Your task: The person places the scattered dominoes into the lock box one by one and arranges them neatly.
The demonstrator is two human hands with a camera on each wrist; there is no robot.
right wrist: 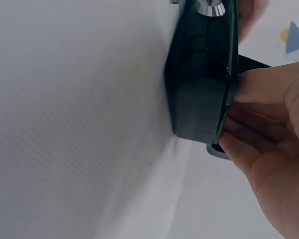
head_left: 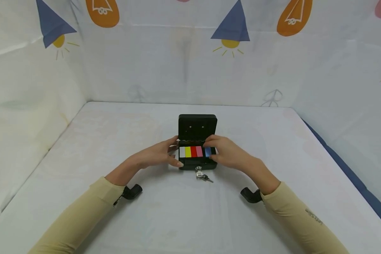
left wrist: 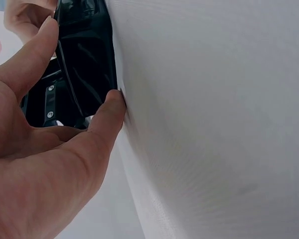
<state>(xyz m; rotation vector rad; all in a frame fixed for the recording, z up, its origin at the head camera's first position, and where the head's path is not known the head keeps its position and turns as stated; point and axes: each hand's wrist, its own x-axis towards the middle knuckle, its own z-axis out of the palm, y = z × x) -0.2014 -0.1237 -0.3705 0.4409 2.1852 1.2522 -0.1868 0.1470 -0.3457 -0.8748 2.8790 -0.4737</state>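
A black cash box stands on the table with its lid raised. Side by side in it lie a white block, a yellow block, a red block and a pink block. A dark gap parts these from a blue block. My left hand holds the box's left side, its thumb at the front corner. Over the right end, my right hand pinches the blue block between thumb and fingers. In the right wrist view the box wall hides the fingertips.
Keys hang from the lock at the front of the box. The white table meets a printed white cloth behind and at both sides. A black wrist mount juts from the left sleeve, another mount from the right.
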